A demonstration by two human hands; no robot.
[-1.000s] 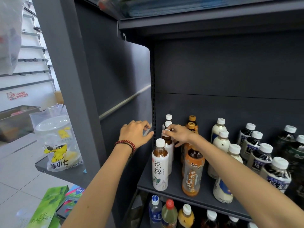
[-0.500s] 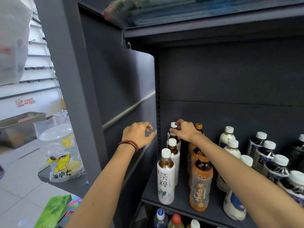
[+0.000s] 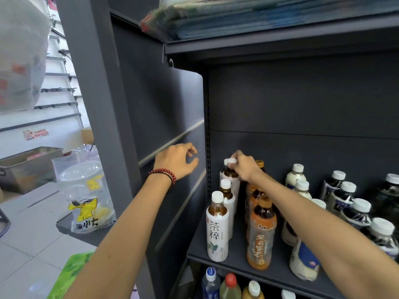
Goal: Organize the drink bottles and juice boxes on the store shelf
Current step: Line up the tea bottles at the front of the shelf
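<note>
Right hand (image 3: 245, 168) nearer, fingers curled on cap of rear tea bottle (image 3: 229, 182); bottle upright, directly beneath grip; left hand (image 3: 176, 161) at 9 o'clock, loosely curled, empty.

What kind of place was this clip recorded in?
Probably a small convenience store: dark metal shelf lined with rows of tea bottles and milky drinks, more bottles on the tier below.

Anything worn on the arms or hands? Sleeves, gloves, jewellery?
No gloves or sleeves in view. The left hand has a bracelet of round dark-red beads at its wrist, a thin dark band beside it. The right hand wears nothing visible.
</note>
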